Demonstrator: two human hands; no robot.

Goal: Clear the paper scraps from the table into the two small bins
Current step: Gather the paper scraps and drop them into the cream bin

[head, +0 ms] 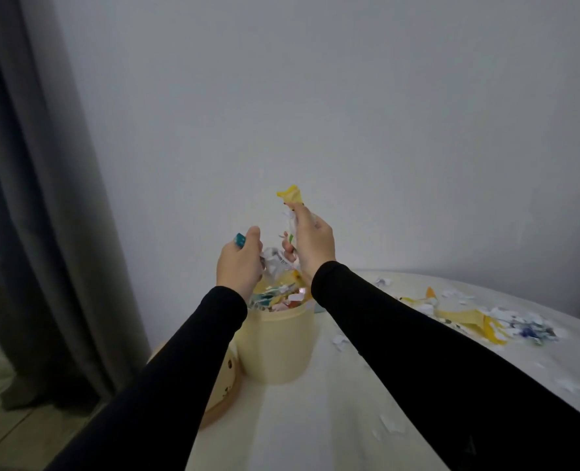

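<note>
A cream-coloured small bin stands on the white table, piled to the rim with coloured paper scraps. My left hand hovers just above its left side and grips a bunch of scraps, a teal piece poking out at the top. My right hand is raised higher above the bin and pinches white scraps with a yellow piece sticking up. More scraps, white, yellow and blue, lie scattered on the table at the right. Only one bin is clearly in view.
A round light wooden object sits at the table's left edge, behind the bin. A dark grey curtain hangs at the left over a wooden floor. A plain wall rises behind the table. Small white scraps dot the near tabletop.
</note>
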